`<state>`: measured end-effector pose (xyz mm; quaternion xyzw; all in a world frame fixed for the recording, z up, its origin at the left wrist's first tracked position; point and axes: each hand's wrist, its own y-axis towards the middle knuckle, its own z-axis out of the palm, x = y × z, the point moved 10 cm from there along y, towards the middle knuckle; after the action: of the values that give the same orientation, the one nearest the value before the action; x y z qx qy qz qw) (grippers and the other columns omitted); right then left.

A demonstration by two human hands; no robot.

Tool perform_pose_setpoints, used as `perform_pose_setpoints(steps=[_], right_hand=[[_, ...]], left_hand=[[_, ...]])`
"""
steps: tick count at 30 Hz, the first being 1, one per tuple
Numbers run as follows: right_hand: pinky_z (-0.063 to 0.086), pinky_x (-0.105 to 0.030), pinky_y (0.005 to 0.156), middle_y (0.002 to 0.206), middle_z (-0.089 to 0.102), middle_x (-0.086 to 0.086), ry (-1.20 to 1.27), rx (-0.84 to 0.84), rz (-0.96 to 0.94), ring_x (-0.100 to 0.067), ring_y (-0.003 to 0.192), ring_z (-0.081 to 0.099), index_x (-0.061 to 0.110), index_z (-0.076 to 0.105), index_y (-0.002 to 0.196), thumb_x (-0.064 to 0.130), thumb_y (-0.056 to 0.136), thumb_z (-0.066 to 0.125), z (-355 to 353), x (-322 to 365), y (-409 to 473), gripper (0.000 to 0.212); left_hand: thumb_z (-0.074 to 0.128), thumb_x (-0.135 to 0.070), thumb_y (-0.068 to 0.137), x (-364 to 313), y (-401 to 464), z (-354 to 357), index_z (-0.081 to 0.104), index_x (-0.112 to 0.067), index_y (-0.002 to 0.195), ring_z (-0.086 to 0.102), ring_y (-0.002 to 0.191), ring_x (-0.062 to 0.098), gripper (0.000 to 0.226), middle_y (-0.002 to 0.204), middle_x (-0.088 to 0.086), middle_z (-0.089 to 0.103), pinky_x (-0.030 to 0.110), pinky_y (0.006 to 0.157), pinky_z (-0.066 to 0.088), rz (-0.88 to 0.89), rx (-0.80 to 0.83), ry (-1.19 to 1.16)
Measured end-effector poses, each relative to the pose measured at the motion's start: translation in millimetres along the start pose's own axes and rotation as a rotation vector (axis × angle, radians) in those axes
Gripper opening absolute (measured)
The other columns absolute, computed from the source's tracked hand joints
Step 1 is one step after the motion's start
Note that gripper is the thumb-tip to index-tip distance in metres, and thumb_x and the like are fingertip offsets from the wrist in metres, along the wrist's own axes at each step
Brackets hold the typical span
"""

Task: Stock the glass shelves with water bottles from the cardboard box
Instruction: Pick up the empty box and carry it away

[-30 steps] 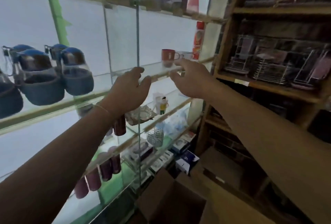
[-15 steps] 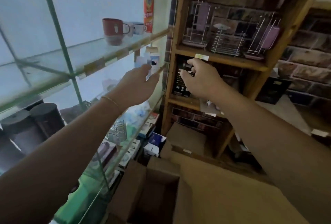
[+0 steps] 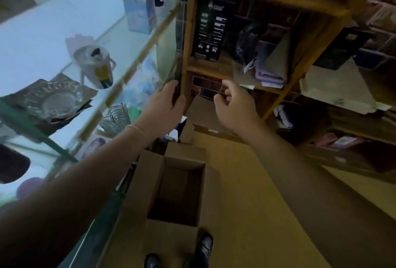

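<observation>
Brown cardboard box (image 3: 171,190) sits open at lower centre of the frame on the floor, flaps (image 3: 145,182) spread, inside dark; cannot tell if any water bottles are in it. Glass shelves (image 3: 120,87) with a green metal frame (image 3: 36,132) fill the left side of the frame, holding a white printed mug (image 3: 96,66), a clear glass dish in packaging (image 3: 53,98), a pale blue carton (image 3: 139,8) at upper centre and a wire whisk-like item (image 3: 115,115) lower down. Left hand (image 3: 165,107) is raised at centre frame, fingers straight and relaxed, holding nothing, thumb beside the dark vertical edge of the glass unit; contact unclear. A thin bracelet (image 3: 136,129) circles the left wrist. Right hand (image 3: 233,107) is just right of it, fingers loosely curled, empty, in front of the wooden shelving unit (image 3: 216,68) at upper right. That unit carries a black product card (image 3: 211,27) and folded lilac cloth (image 3: 269,74). Two dark shoes (image 3: 203,248) show at bottom centre, next to the box's near flap. Tan floor (image 3: 267,214) takes the lower right.
</observation>
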<state>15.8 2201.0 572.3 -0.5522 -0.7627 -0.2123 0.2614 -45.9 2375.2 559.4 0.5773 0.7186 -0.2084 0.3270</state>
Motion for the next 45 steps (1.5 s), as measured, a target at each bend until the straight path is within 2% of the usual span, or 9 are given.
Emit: perform_pose_setpoints(steps=[5,15,21,24,31,34,36,40,45], right_hand=[[0.041,-0.044,0.108,0.152,0.040,-0.002,0.068,0.097,0.099,-0.021,0.135,0.043,0.028,0.028,0.154,0.035,0.101,0.046,68,-79,10,0.057],[0.045,-0.042,0.104,0.154,0.034,-0.002,0.156,0.379,0.341,-0.022,0.133,0.044,0.042,0.014,0.154,0.032,0.100,0.047,249,-232,-18,0.064],[0.039,-0.022,0.055,0.088,0.058,-0.001,0.158,0.529,0.657,-0.010,0.065,0.053,0.038,0.015,0.155,0.029,0.101,0.047,360,-339,-89,0.063],[0.044,-0.027,0.077,0.134,0.057,-0.006,0.144,0.614,0.798,-0.023,0.108,0.062,0.036,0.012,0.156,0.030,0.102,0.046,410,-385,-134,0.065],[0.047,-0.034,0.098,0.157,0.036,-0.003,0.116,0.729,0.910,-0.025,0.134,0.046,0.041,0.008,0.155,0.033,0.103,0.045,495,-455,-198,0.065],[0.048,-0.029,0.082,0.153,0.042,-0.003,0.114,0.778,0.912,-0.023,0.123,0.056,0.039,0.009,0.156,0.032,0.103,0.044,526,-470,-207,0.064],[0.049,-0.035,0.088,0.142,0.054,-0.008,0.089,0.791,0.905,-0.023,0.108,0.062,0.037,0.008,0.157,0.032,0.104,0.043,542,-479,-207,0.064],[0.045,-0.027,0.055,0.124,0.064,-0.009,0.036,0.824,0.917,-0.015,0.070,0.062,0.037,0.007,0.157,0.032,0.103,0.043,565,-493,-213,0.065],[0.046,-0.037,0.089,0.153,0.040,-0.008,0.125,0.814,1.033,-0.032,0.129,0.048,0.033,0.008,0.158,0.023,0.102,0.047,571,-494,-233,0.069]], left_hand=[[0.040,-0.037,0.096,72,12,75,0.040,-0.016,0.139,0.060,0.101,0.031,0.048,0.119,0.014,0.059,0.035,0.076,0.044,-0.079,0.077,0.054],[0.043,-0.025,0.101,222,-30,228,0.033,-0.007,0.145,0.049,0.119,0.035,0.049,0.137,0.020,0.046,0.035,0.096,0.038,-0.378,0.362,0.110],[0.036,-0.033,0.100,343,-73,323,0.017,-0.022,0.153,0.050,0.118,0.030,0.058,0.145,0.013,0.037,0.034,0.096,0.040,-0.548,0.643,0.178],[0.029,-0.045,0.094,406,-108,367,0.016,-0.027,0.153,0.052,0.117,0.025,0.064,0.146,0.008,0.043,0.032,0.096,0.042,-0.573,0.813,0.208],[0.043,-0.039,0.098,498,-151,429,0.015,-0.034,0.153,0.057,0.107,0.021,0.063,0.140,0.008,0.050,0.033,0.091,0.048,-0.680,0.834,0.139],[0.042,-0.040,0.100,520,-162,453,0.012,-0.034,0.154,0.058,0.099,0.021,0.062,0.135,0.013,0.052,0.028,0.079,0.044,-0.737,0.856,0.159],[0.040,-0.043,0.100,530,-168,463,0.012,-0.036,0.153,0.059,0.101,0.024,0.061,0.133,0.013,0.053,0.029,0.080,0.045,-0.783,0.869,0.153],[0.043,-0.047,0.098,552,-187,477,0.020,-0.039,0.151,0.061,0.089,0.019,0.058,0.119,0.007,0.060,0.030,0.075,0.049,-0.893,0.867,0.078],[0.053,-0.044,0.095,569,-217,482,0.038,-0.037,0.145,0.064,0.089,0.013,0.052,0.100,-0.001,0.066,0.023,0.070,0.048,-0.997,0.827,-0.106]])
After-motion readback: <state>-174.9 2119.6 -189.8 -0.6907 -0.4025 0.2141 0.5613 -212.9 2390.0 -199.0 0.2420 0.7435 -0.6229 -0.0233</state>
